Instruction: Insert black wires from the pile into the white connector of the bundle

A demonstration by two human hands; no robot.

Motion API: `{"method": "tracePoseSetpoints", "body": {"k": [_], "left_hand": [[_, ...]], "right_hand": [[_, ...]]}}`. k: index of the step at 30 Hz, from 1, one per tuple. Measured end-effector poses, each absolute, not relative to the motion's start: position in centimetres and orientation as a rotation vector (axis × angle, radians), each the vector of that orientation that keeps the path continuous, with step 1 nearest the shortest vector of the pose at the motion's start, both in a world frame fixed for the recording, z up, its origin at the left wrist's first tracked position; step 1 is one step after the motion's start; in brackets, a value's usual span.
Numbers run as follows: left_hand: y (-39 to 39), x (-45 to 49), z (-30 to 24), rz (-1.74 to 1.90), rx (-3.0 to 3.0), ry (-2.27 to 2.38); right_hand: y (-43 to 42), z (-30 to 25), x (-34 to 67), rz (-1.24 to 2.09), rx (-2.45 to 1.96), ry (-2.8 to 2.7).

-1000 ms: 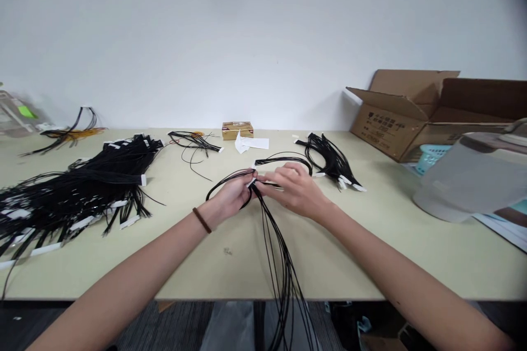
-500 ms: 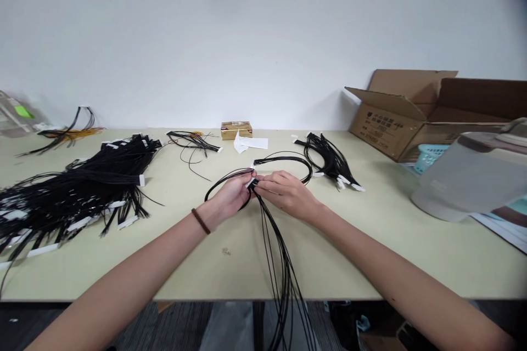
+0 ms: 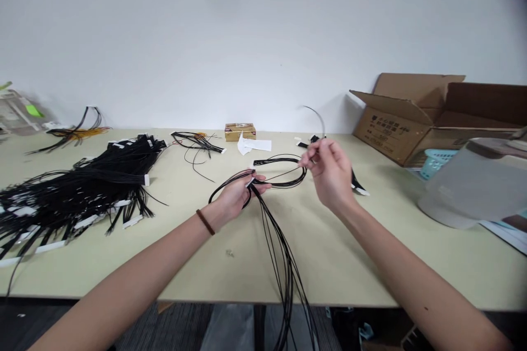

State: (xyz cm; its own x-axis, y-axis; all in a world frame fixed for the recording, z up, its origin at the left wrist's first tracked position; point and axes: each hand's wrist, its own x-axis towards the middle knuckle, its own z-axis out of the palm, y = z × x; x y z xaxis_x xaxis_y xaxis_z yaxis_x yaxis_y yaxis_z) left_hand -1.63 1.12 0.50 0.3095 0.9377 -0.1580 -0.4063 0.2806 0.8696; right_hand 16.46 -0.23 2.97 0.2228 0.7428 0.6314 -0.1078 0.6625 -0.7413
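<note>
My left hand is closed around a black wire harness near a white connector. From it the wires loop out over the table and hang down past the front edge. A second white connector with looped wires sits just beyond my fingertips. Raised to the right, my right hand pinches a thin black wire, whose curved free end sticks up above the fingers. Behind that hand lies a small wire bundle, mostly hidden.
A large heap of black wire harnesses covers the left side. Smaller wire bundles lie at the back. A gold box stands near white paper. On the right are a cardboard box, a teal basket and a grey container.
My right hand has left the connector and moved up and right, with a thin wire now in its fingers. The left hand keeps its hold on the harness.
</note>
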Motion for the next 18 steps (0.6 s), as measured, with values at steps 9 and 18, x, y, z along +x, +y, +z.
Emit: {"method": "tracePoseSetpoints", "body": {"k": [9, 18], "left_hand": [[1.0, -1.7, 0.0, 1.087, 0.934, 0.758], [0.7, -1.1, 0.1, 1.132, 1.122, 0.730]], "right_hand": [[0.2, 3.4, 18.8, -0.230, -0.930, -1.240], [-1.3, 0.8, 15.0, -0.692, -0.863, -1.927]]}}
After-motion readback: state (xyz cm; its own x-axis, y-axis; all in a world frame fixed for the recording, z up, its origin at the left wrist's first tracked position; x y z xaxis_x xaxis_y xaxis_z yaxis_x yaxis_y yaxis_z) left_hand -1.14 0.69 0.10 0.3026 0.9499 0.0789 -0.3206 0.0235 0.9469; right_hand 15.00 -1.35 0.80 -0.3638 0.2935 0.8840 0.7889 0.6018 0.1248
